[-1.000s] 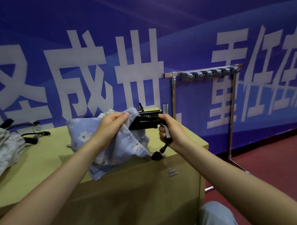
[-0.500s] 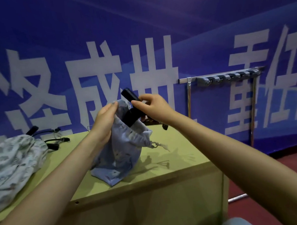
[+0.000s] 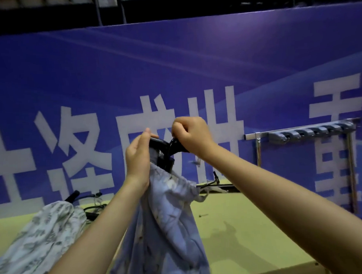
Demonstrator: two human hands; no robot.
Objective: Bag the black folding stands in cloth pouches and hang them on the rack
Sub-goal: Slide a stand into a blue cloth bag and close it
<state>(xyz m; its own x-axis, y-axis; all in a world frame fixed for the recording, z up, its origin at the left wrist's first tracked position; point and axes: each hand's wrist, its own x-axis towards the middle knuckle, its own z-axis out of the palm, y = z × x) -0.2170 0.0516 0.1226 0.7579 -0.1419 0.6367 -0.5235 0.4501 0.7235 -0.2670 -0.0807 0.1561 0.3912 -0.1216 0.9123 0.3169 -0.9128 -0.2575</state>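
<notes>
- A stand [image 3: 165, 155] sits partly in a pouch [image 3: 168, 223] above the table [image 3: 241, 233].
- A second pouch [image 3: 40, 240] lies left.
- The rack [image 3: 303, 132] stands right, behind the table.

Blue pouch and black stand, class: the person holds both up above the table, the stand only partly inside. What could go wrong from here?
1. The black stand sticks well out of the blue pouch; its bent top may snag the gathered mouth.
2. The left hand grips the cloth at one side only, so the pouch could slip and drop onto the table.
3. The right hand grips the stand's top end, where it may fold.
</notes>
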